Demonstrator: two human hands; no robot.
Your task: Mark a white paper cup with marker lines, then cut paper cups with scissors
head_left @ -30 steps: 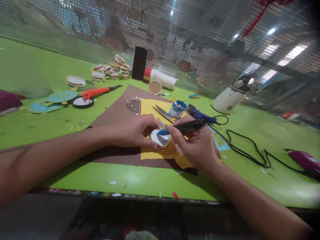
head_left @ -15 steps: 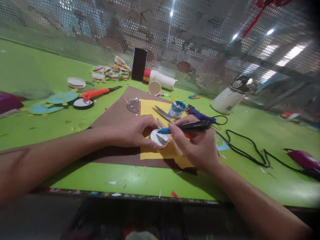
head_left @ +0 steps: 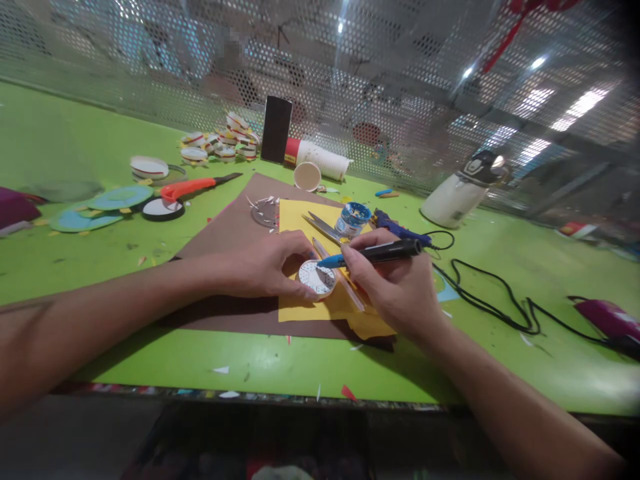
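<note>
My left hand pinches a small white round cup piece against the yellow paper, which lies on a brown card sheet. My right hand is closed round a black marker with a blue tip, the tip hovering just above the white piece's upper right edge. Thin sticks lie under my right fingers.
Scissors, a small paint pot and a blue glue gun with a black cord lie behind my hands. An orange-handled cutter, blue paper discs, stacked paper cups, a phone and a white bottle stand farther off.
The marker tip has lifted off the white piece's middle and shifted slightly up and right. My left hand keeps holding the piece in place.
</note>
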